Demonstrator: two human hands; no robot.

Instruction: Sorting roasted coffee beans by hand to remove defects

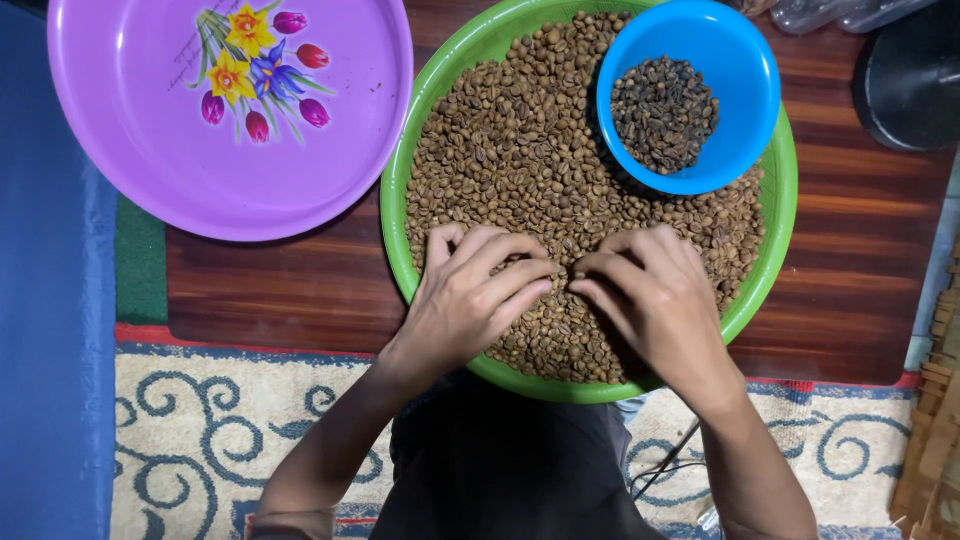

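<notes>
**A:** Head cam, straight down: both hands sit in the green tray (400, 215) of light brown beans (520, 150). What step would you call this?

**B:** Looks like sorting to me. Left hand (470, 300) and right hand (655, 300) rest on the beans at the near edge, fingers curled and fingertips nearly touching, maybe pinching single beans, can't tell for sure. The blue bowl (745, 70) holding darker beans (665, 110) rests on the pile at the far right.

**A:** And next?

**B:** My guess: lift a picked bean up to that bowl. Purple flowered tray (150, 150) sits well left on the wooden surface (290, 280).
</notes>
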